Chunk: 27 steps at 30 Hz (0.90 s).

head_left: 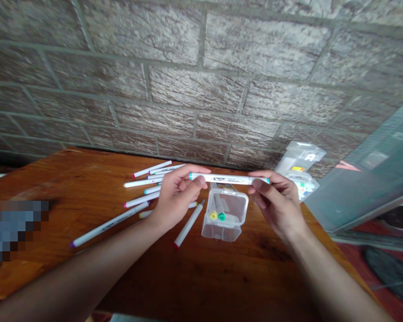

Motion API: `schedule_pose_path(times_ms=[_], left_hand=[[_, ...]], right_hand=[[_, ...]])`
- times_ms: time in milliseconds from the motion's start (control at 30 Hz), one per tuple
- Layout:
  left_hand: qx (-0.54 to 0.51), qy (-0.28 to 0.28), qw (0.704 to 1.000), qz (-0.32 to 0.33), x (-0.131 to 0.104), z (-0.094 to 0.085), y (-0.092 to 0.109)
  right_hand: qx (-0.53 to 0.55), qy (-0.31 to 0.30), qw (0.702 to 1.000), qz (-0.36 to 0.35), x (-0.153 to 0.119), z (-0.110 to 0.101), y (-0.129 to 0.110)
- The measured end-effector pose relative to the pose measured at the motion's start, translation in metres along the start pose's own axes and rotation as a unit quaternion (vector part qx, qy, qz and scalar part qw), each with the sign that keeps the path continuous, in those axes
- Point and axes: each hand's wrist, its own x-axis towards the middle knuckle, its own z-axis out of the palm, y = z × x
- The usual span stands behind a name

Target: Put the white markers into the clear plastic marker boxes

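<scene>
Between my two hands a white marker (pixel 231 180) with turquoise ends is held level. The fingers of my left hand (pixel 181 190) pinch its left end, and my right hand (pixel 278 199) grips the right end. Dark printing shows along its middle. Just below it on the table stands a clear plastic case (pixel 221 232), with a yellow-ended marker (pixel 214 215) and a green-ended marker (pixel 221 217) inside. To the case's left lies a red-ended marker (pixel 188 226). My left hand partly hides several more loose white markers (pixel 143 182).
The wooden table (pixel 208 277) backs onto a brick wall (pixel 174 89). Toward its right rear corner stands another clear case (pixel 298 165) with a yellow label. A glass panel (pixel 362 179) rises beyond the right edge. A purple-ended marker (pixel 109 226) lies at the left.
</scene>
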Motion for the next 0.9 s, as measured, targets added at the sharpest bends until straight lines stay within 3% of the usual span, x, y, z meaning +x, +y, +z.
schedule_pose_path(times_ms=[300,633,900], left_hand=[[0.061,0.015,0.998,0.026,-0.002,0.006,0.007],[-0.014,0.009,1.0,-0.006,0.002,0.002,0.0],[0.048,0.019,0.999,-0.002,0.002,0.006,0.012]], right_hand=[[-0.027,0.012,1.0,0.001,-0.002,0.002,0.0],[-0.019,0.001,1.0,0.003,-0.003,0.004,0.001],[-0.048,0.016,0.999,0.009,-0.003,0.004,0.0]])
